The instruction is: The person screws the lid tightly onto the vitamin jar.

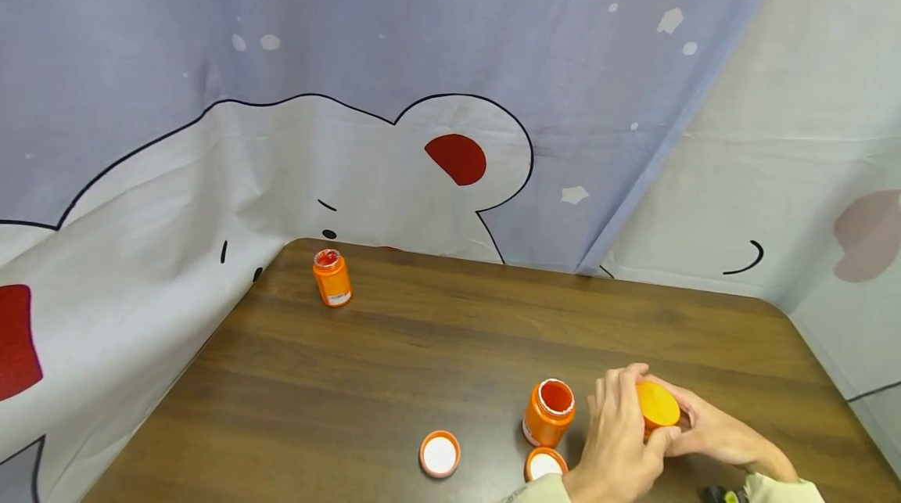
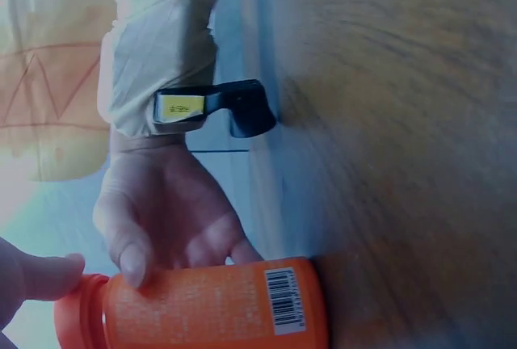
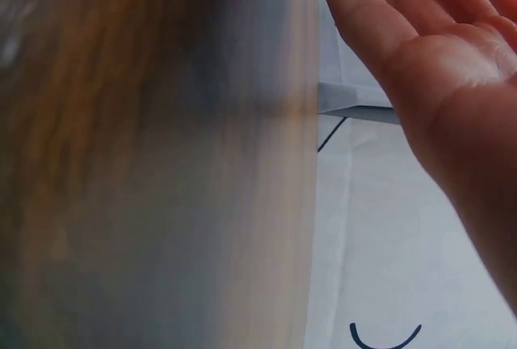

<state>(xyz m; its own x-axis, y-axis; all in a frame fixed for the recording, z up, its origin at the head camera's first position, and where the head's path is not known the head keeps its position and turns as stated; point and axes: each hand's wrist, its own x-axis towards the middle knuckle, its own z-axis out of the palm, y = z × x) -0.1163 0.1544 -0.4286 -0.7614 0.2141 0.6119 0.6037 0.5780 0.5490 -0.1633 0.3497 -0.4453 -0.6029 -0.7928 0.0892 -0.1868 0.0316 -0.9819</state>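
Observation:
Both hands are around an orange plastic jar (image 2: 202,309) with an orange lid (image 1: 658,404), at the right of the table in the head view. My left hand (image 1: 619,432) has its fingers curled at the lid, and its thumb presses the lid's side in the left wrist view. The right hand (image 1: 725,432) holds the jar's body, thumb lying along it. A barcode label shows near the jar's base. Just left of the hands stands an open orange jar (image 1: 549,413). In the right wrist view a palm and fingers show, while the jar is out of sight.
Two lids (image 1: 439,454), white inside, lie on the brown wooden table (image 1: 394,346); one is close to my left wrist. Another open orange jar (image 1: 332,278) stands at the far left corner. A printed curtain (image 1: 352,167) hangs along the table's back and sides.

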